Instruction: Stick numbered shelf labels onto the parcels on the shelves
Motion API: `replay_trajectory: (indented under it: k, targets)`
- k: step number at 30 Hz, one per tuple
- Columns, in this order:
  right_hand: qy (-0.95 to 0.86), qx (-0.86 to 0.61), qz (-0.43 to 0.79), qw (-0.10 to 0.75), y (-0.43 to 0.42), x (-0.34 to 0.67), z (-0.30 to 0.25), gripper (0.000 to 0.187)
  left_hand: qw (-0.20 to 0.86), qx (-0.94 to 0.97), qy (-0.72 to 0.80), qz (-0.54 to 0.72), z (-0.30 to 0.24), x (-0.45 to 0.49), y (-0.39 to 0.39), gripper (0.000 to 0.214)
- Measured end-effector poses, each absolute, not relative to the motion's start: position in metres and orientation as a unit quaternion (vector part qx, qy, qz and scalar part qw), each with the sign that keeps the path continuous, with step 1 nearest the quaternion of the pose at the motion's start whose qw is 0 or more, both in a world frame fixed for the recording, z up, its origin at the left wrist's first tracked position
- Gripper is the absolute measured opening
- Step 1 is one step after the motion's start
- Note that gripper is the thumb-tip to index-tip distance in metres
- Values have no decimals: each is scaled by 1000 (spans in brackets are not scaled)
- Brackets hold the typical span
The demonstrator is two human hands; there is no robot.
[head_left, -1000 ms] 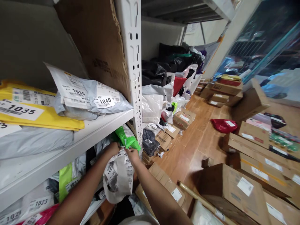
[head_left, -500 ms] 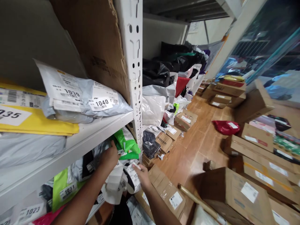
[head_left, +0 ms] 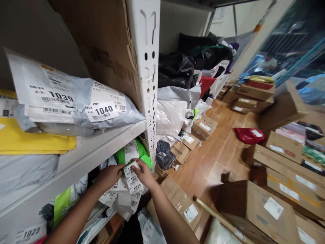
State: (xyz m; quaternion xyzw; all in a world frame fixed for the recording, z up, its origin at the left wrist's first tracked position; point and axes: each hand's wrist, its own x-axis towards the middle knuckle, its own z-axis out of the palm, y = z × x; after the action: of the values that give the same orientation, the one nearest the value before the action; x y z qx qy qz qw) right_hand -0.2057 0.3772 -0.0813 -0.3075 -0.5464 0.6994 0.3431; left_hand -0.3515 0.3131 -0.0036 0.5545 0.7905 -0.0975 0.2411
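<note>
Below the shelf's front edge, my right hand pinches the top of a strip of number labels, its thumb on the printed side. Numbers such as 1025 can be read on it, with barcodes. My left hand is closed at the strip's left edge, fingertips pinched together there; more lengths of the strip hang curled under both hands. Just behind the hands, a bright green parcel with a white shipping label lies on the lower shelf, partly covered by my fingers and the strip.
On the upper shelf lie grey parcels labelled 1039 and 1040 beside a yellow mailer. A white upright post stands right of my hands. Cardboard boxes and a red parcel lie on the wooden floor.
My left hand has come away from the green parcel to the label strip. My right hand has moved left and up with the strip, bringing both hands close together. The view has shifted nearer the shelf.
</note>
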Motion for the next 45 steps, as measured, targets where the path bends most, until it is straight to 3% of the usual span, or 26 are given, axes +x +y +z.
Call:
replay_trajectory:
  k: [6,18,26,33,45]
  targets:
    - [-469,-340,739,345,366,-219,-87,38,369,470,792,127,-22,-370,314,33]
    - [-423,-335,779,319,363,-224,-88,39,375,430,787,234,-45,-362,327,30]
    - [-433,-378,751,325,365,-230,-95,44,388,426,783,235,-43,-363,325,39]
    - [-466,-430,690,349,364,-232,-100,50,369,433,793,215,-43,-361,328,23]
    - [-508,-463,644,335,359,-230,-98,45,266,506,820,14,-20,-360,340,22]
